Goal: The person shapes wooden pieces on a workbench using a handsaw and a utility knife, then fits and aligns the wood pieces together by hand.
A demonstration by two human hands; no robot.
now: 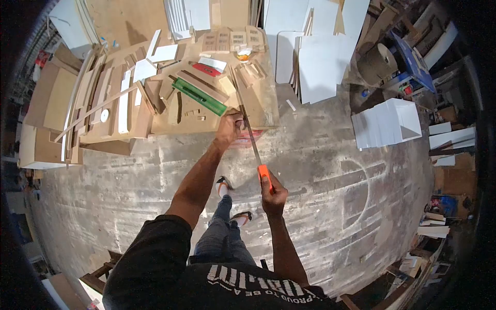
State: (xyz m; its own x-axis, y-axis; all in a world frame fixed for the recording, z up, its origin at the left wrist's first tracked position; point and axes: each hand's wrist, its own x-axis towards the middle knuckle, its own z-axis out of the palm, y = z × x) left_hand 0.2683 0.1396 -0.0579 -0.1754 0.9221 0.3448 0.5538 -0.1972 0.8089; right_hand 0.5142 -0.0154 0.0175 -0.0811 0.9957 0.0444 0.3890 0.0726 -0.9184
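My right hand [274, 196] is wrapped around the orange handle of a saw [252, 133], whose long, narrow blade points away from me over the front of the workbench [266, 103]. Just left of the blade, my left hand [230, 128] is closed at the bench's front edge, and what its fingers grip is hidden. A green mitre box [199, 96] lies slantwise, its near end close to my left hand. Brown wood strips [205, 85] rest alongside the box. A pale wood piece [227, 89] lies beyond my left hand, beside the blade.
Small wood offcuts [192, 112], a red object [205, 69] and a tape roll [105, 115] lie on the bench. White panels [323, 67] lean at the back. A white box-like stack [387, 124] stands on the concrete floor [320, 206] to the right.
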